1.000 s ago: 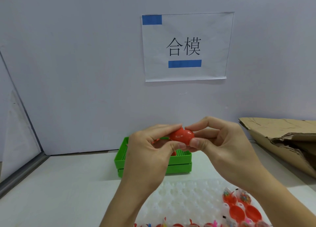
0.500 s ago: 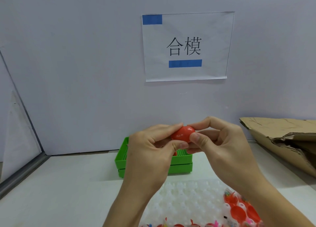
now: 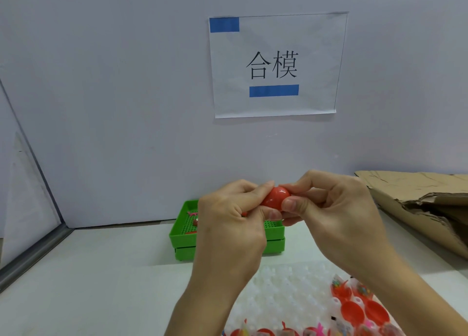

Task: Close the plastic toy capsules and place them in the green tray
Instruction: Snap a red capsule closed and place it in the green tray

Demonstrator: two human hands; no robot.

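While both hands point(image 3: 278, 216) pinch red capsule point(image 3: 276, 197), green tray point(image 3: 228, 237) partly hidden behind

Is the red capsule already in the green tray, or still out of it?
Out. Both the left hand and right hand pinch the red capsule in the air, in front of the green tray.

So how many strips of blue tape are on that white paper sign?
2: one blue tape strip at the top left corner of the white paper sign, another blue tape strip below the printed characters. None seem hidden.
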